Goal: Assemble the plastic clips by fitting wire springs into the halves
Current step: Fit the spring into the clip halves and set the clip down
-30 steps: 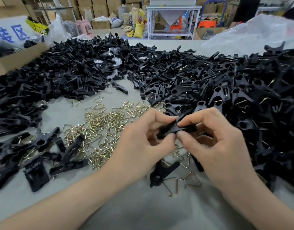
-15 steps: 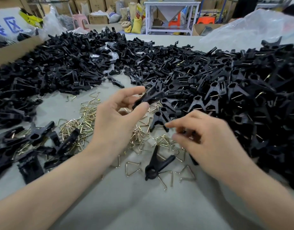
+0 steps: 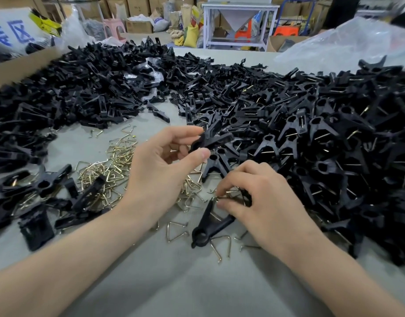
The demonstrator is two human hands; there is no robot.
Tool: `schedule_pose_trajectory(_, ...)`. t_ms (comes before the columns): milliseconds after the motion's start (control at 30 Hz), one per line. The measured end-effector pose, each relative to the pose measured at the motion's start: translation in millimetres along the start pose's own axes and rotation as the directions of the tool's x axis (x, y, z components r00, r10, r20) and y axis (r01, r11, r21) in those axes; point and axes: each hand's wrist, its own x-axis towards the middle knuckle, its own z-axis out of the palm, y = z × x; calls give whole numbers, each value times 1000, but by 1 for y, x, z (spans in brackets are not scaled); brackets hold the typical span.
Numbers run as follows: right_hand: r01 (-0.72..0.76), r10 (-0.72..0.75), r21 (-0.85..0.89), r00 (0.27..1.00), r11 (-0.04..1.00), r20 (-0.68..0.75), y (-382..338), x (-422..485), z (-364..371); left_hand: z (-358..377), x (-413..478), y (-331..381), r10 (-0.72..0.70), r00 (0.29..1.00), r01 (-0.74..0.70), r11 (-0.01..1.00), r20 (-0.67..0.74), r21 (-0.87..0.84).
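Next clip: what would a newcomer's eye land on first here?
The black clip pile covering the table's far and right side, then the brass springs scattered at left centre. In front, the left hand pinches a clip while the right hand picks at springs on the table.

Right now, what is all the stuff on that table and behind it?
Clip parts: too many to count, black, heaped across the table's far side and left.
Assembled clips: many, black, piled at right.
Wire springs: many, brass-coloured, scattered mid-table.
Lone clip: one, black, near edge.
Table: one, grey.
Plastic bag: one, clear, far right.
Cardboard boxes: several, brown, background.
Left hand: holds a black clip.
Right hand: fingers picking at springs.
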Motion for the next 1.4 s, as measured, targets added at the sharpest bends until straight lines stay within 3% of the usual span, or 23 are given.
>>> schedule_pose_trajectory(200,38,-38,-20,999,999,-6,4,1,-3,0,0,1,20,1000,-20,1000,8,-11)
schedule_pose_trajectory(300,-32,61,230,991,973,-121,4,2,-5,0,0,0,3,1000,-3,1000,10,9)
schedule_pose_trajectory(400,-66,190,506,961,860,-199,7,2,-8,-1,1,-2,-22,999,22,1000,27,-21)
schedule_pose_trajectory(567,-91,292,650,933,755,-208,11,3,-9,-2,2,-7,-28,998,29,999,54,-28)
schedule_pose_trajectory(933,-18,191,637,960,771,-203,11,2,-18,0,-2,-8,-41,997,41,999,62,-3)
schedule_pose_trajectory(1033,52,93,482,958,875,-272,10,1,-18,0,-2,-8,-43,997,43,999,66,-7)
schedule_pose_trajectory(1167,233,-179,150,936,961,-304,10,-1,-16,0,-4,-6,-23,996,23,1000,89,4)
schedule_pose_trajectory(1267,259,-231,62,929,964,-288,11,-1,-17,0,-5,-5,-25,995,26,1000,96,-4)
schedule_pose_trajectory(1400,214,-181,108,950,971,-255,13,0,-19,0,-5,-5,-52,993,54,998,103,-21)
